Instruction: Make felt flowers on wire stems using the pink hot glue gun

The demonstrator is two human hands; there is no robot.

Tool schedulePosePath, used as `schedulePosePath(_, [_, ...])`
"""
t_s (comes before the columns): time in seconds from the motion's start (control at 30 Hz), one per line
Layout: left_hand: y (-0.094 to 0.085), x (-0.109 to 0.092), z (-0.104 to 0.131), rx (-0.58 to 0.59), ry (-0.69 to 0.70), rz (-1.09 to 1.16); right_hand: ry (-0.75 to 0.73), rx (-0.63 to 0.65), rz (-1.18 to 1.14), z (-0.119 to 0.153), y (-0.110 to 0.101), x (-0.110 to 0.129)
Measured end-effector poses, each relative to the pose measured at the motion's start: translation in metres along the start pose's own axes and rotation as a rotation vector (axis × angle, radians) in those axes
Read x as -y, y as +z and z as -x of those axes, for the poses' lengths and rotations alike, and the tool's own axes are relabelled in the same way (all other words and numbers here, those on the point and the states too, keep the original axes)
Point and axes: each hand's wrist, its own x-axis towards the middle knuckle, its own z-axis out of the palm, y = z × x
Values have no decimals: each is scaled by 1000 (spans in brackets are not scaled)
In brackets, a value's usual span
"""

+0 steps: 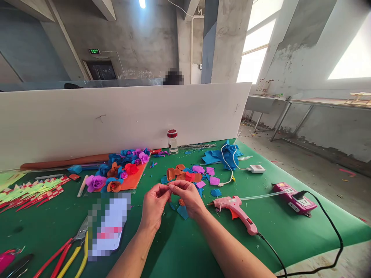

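Observation:
My left hand (153, 206) and my right hand (187, 197) meet over the middle of the green table, fingertips pinched together. Whatever lies between the fingers is too small or too hidden to name. Just beyond them spreads a pile of cut petal pieces: orange-brown (171, 173), purple (214, 180) and blue (182, 212). Right of my right hand lies a pink glue gun (236, 208), a clear glue stick in its back end. To the left, finished paper flowers (95, 183) in purple, blue, orange and red rest on an orange sheet (136, 178).
A blurred phone (111, 224) and red- and yellow-handled cutters (77, 241) lie at left. A lidded glass jar (172, 142) stands near the white board (130, 119). A pink power strip (295, 200), a white charger (256, 169) and black cable occupy the right. Someone's head shows behind the board.

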Motion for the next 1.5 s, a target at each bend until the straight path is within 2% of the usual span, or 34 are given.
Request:
schedulePosePath(0.23, [-8, -11, -2, 109, -67, 17, 15, -90, 27, -2, -5, 4])
schedulePosePath(0.3, [-14, -14, -5, 47, -75, 50, 35, -97, 40, -1, -5, 6])
schedulePosePath(0.4, [-20, -13, -11, -52, -120, 122, 82, -28, 12, 1, -2, 8])
schedulePosePath(0.57, [-21, -8, -13, -17, -211, 280, 114, 45, -19, 4, 1, 7])
schedulePosePath(0.83, [-18, -8, -12, 65, -190, 338, 132, 72, -4, 6, 0, 6])
schedulePosePath(1.2, [-18, -7, -11, 17, -177, 354, 174, 41, 54, 9, 3, 13])
schedulePosePath(1.5, [-17, -10, -10, 10, -201, 373, 179, 138, -59, 5, -2, 2])
